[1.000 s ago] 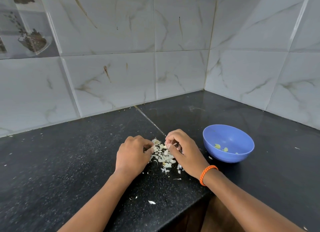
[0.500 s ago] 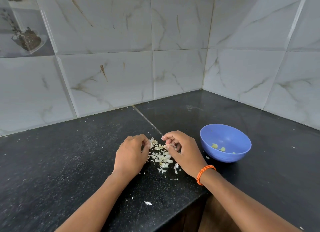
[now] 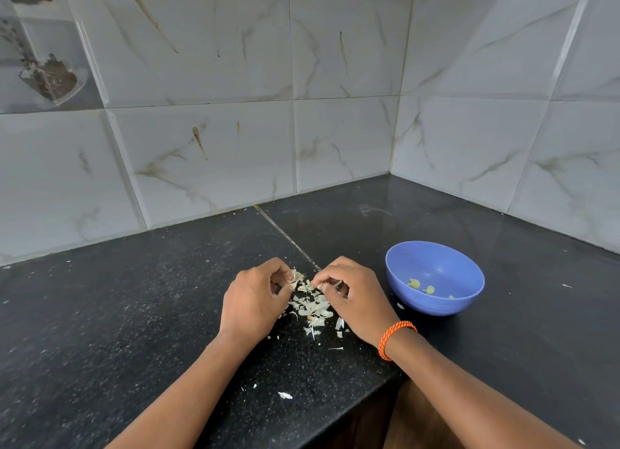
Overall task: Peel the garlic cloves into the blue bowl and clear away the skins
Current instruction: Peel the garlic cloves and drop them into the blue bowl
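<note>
Both hands low over the black tabletop (image 3: 100,331), curled inward and facing each other across a heap of garlic skins (image 3: 312,306). Left hand (image 3: 255,301) bent at the knuckles, thumb and forefinger tips pinched onto a dry, stalky bit of garlic (image 3: 297,276) at the far edge of the heap — too small to tell whether clove or root end. Right hand (image 3: 352,297) likewise curled, fingertips nipping a pale scrap of skin (image 3: 317,285) just beside the left hand's piece, the two pinches near each other but not touching. Remaining fingers (image 3: 340,289) of the right hand tucked under the palm; whether a clove sits inside, cannot tell. An orange braided band (image 3: 392,336) round the right wrist.

Skins spread in a loose patch between the two hands, running from the fingertips back toward the wrists, long axis roughly front to back; single flakes pointing every way. A few stray flakes nearer the tabletop's front edge, one white flake (image 3: 285,395) lying well apart from the heap.

Blue bowl (image 3: 436,301) upright on the tabletop to the right of the right hand, near it but apart. Inside, on the bottom — a few small yellow-green peeled cloves (image 3: 421,286), lying flat, loosely side by side. A tiny flake on the tabletop just beside the bowl's left foot.

Grey-white veined wall tiles (image 3: 208,153) behind, meeting in a corner to the right.
</note>
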The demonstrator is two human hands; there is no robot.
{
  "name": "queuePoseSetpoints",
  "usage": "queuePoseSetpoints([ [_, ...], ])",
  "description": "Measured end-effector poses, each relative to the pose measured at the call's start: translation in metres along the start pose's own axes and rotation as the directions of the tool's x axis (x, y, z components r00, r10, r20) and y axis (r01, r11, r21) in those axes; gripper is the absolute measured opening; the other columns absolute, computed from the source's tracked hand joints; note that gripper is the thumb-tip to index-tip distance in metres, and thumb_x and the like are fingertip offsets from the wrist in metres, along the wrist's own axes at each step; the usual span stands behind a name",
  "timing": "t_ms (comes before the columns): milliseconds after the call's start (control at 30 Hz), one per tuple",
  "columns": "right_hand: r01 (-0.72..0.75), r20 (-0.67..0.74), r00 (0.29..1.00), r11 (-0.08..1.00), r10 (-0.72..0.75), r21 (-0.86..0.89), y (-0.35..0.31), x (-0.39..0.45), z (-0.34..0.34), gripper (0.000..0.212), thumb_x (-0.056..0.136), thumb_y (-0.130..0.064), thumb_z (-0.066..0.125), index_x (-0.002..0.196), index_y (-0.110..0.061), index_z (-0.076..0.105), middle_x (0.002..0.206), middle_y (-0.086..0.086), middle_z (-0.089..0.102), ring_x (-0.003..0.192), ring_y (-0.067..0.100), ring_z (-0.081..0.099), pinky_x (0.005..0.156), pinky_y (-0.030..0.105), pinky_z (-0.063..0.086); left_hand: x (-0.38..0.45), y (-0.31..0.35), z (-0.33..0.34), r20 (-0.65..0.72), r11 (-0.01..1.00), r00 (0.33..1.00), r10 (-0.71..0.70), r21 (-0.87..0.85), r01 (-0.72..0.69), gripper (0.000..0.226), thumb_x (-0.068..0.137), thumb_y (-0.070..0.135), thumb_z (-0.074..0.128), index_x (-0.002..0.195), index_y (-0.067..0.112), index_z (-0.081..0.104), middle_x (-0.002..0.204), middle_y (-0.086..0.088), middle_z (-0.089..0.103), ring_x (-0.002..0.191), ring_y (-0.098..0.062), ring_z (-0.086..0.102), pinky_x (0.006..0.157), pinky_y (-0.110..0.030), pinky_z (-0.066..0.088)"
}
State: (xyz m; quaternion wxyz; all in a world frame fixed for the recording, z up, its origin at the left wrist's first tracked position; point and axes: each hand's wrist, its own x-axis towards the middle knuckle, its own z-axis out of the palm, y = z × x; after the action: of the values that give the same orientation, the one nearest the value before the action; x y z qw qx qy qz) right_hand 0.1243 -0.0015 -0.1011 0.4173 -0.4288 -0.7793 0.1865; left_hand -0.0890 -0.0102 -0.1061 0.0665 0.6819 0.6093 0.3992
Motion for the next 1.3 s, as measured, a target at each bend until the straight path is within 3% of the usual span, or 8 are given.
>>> queuePoseSetpoints([
  [167, -0.006, 0.017, 1.000, 1.000, 0.007, -0.027, 0.001, 0.000, 0.001, 0.027, 0.097, -0.005, 0.065, 0.098, -0.028, 0.079, 0.100, -0.014, 0.065, 0.090, 0.005, 0.064, 0.077, 0.021, 0.051, 0.001, 0.003, -0.002, 0.019, 0.999, 0.999, -0.027, 0.036, 0.026, 0.021, 0.091, 0.026, 0.077, 0.103, 0.043, 0.078, 0.084, 0.026, 0.075, 0.076, 0.000, 0.070, 0.072, -0.032, 0.062],
  [300, -0.009, -0.003, 1.000, 0.998, 0.008, -0.066, 0.003, 0.000, 0.000, 0.021, 0.094, -0.013, 0.073, 0.097, -0.032, 0.079, 0.094, -0.013, 0.066, 0.086, 0.007, 0.063, 0.074, 0.023, 0.052, 0.001, 0.003, -0.002, 0.027, 0.997, 0.998, -0.051, 0.062, 0.049, 0.015, 0.091, 0.027, 0.079, 0.093, 0.043, 0.080, 0.077, 0.024, 0.073, 0.072, 0.001, 0.069, 0.070, -0.032, 0.060],
  [467, -0.038, -0.033, 0.999, 0.998, 0.036, -0.046, 0.003, 0.001, 0.000, 0.017, 0.090, -0.014, 0.078, 0.093, -0.031, 0.079, 0.088, -0.015, 0.072, 0.086, 0.007, 0.066, 0.074, 0.028, 0.056, 0.002, 0.001, 0.000, 0.006, 0.999, 0.999, -0.036, -0.028, 0.036, 0.014, 0.091, 0.026, 0.081, 0.088, 0.040, 0.077, 0.078, 0.023, 0.074, 0.072, -0.002, 0.070, 0.071, -0.034, 0.061],
  [667, -0.021, -0.067, 0.998, 1.000, 0.021, 0.001, 0.002, 0.001, -0.001, 0.022, 0.099, -0.014, 0.072, 0.108, -0.030, 0.084, 0.089, -0.018, 0.072, 0.087, 0.003, 0.066, 0.073, 0.012, 0.047, 0.004, 0.002, 0.003, -0.031, 0.987, 0.999, 0.024, -0.159, -0.028, 0.017, 0.099, 0.021, 0.074, 0.092, 0.036, 0.071, 0.080, 0.018, 0.074, 0.076, -0.009, 0.071, 0.070, -0.037, 0.058],
  [900, -0.042, 0.006, 0.999, 0.988, 0.044, -0.151, -0.001, 0.001, 0.002, 0.041, 0.097, -0.012, 0.070, 0.127, -0.040, 0.073, 0.103, -0.016, 0.067, 0.101, 0.000, 0.060, 0.094, 0.026, 0.053, 0.003, 0.003, 0.003, -0.050, 0.973, 0.999, 0.021, -0.228, -0.032, 0.019, 0.094, 0.014, 0.082, 0.093, 0.033, 0.078, 0.082, 0.023, 0.075, 0.078, -0.003, 0.074, 0.074, -0.031, 0.062],
  [1067, -0.050, -0.003, 0.999, 0.985, 0.050, -0.162, -0.001, 0.001, 0.000, 0.046, 0.092, -0.005, 0.064, 0.124, -0.037, 0.074, 0.114, -0.011, 0.064, 0.109, 0.004, 0.062, 0.101, 0.030, 0.053, 0.000, 0.008, 0.002, -0.049, 0.967, 0.998, 0.032, -0.252, -0.043, 0.021, 0.091, 0.011, 0.085, 0.094, 0.030, 0.080, 0.082, 0.020, 0.076, 0.083, -0.004, 0.073, 0.075, -0.015, 0.057],
  [1167, -0.015, -0.028, 1.000, 0.987, 0.011, -0.161, 0.000, 0.002, 0.001, 0.037, 0.096, -0.008, 0.061, 0.120, -0.031, 0.075, 0.117, -0.016, 0.067, 0.117, 0.003, 0.054, 0.102, 0.030, 0.050, 0.000, 0.011, 0.000, -0.053, 0.960, 0.998, 0.029, -0.278, -0.042, 0.018, 0.090, 0.012, 0.087, 0.094, 0.029, 0.082, 0.083, 0.020, 0.078, 0.083, -0.002, 0.075, 0.078, -0.018, 0.060],
  [1300, 0.016, -0.067, 0.998, 0.997, -0.022, -0.081, 0.001, 0.004, 0.003, 0.016, 0.102, -0.028, 0.067, 0.114, -0.031, 0.077, 0.109, -0.019, 0.070, 0.110, 0.004, 0.058, 0.094, 0.029, 0.050, -0.003, 0.017, -0.002, -0.034, 0.933, 0.997, 0.064, -0.354, -0.072, 0.022, 0.089, 0.008, 0.088, 0.097, 0.028, 0.082, 0.088, 0.018, 0.080, 0.087, -0.003, 0.077, 0.082, -0.020, 0.062],
])
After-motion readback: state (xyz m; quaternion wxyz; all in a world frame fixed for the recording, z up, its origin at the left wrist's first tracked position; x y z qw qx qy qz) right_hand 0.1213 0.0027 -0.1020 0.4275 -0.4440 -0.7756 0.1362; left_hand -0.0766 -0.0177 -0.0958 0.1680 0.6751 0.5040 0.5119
